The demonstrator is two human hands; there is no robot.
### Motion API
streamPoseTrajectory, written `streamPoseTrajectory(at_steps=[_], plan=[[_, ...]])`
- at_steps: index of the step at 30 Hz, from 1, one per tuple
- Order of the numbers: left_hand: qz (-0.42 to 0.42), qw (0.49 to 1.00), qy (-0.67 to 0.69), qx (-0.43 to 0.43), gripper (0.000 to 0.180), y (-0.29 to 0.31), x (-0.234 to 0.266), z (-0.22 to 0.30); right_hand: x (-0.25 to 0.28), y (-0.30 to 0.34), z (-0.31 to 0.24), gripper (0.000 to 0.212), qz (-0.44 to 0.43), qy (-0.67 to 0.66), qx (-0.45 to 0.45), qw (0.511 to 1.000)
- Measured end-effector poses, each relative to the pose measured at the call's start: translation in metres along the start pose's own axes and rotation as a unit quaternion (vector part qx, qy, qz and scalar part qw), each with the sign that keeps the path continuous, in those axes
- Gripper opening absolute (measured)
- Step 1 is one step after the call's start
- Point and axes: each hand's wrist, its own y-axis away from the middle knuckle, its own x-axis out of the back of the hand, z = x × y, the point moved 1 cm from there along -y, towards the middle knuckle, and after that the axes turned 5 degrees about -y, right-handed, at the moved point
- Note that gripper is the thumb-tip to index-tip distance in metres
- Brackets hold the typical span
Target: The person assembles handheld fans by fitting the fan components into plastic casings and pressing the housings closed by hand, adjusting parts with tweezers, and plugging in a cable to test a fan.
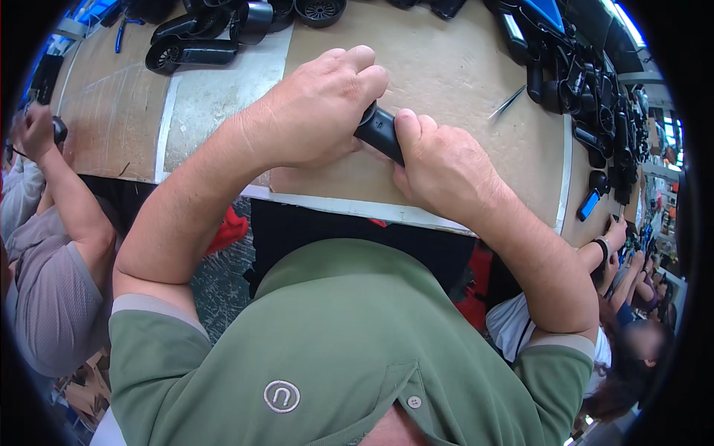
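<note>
A black plastic tube-shaped housing point(380, 131) is held in front of me, just above the near part of the brown tabletop point(446, 74). My left hand point(325, 104) is closed round its far left end, fingers curled and knuckles up, so that end is mostly hidden. From the right, my right hand point(448, 160) wraps round the near end, its thumb lying along the housing. The middle stretch of black plastic shows between the two hands.
Black housings with round vented ends point(197, 53) lie at the far left. Heaped black parts point(576, 97) line the right side, near a thin pointed metal tool point(508, 102). Blue-handled pliers point(123, 31) lie far left. Other people work close by on both sides.
</note>
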Motion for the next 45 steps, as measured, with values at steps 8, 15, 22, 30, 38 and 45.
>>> streamPoseTrajectory(at_steps=[8, 15, 22, 30, 38, 45], plan=[[0.008, 1.0, -0.008, 0.003, 0.04, 0.0, -0.002, -0.003, 0.017, -0.007, -0.003, 0.017, -0.069, -0.02, -0.016, 0.997], [-0.029, 0.999, -0.016, 0.017, 0.04, -0.004, 0.003, 0.002, 0.019, -0.009, 0.003, 0.017, -0.078, -0.013, -0.013, 0.997], [-0.003, 0.997, -0.03, 0.069, 0.039, -0.002, -0.001, 0.008, -0.014, -0.001, 0.012, 0.025, 0.137, -0.091, 0.028, 0.986], [0.023, 0.998, -0.024, 0.059, 0.04, 0.002, -0.008, 0.004, -0.018, -0.009, 0.006, 0.045, 0.146, -0.072, -0.03, 0.986], [0.012, 0.997, -0.05, 0.063, 0.042, 0.0, -0.007, 0.006, -0.012, -0.013, 0.005, 0.05, 0.13, 0.005, -0.036, 0.991], [0.002, 0.998, -0.044, 0.039, 0.043, 0.002, -0.002, 0.0, 0.001, -0.015, 0.001, 0.05, 0.085, 0.022, -0.033, 0.996]])
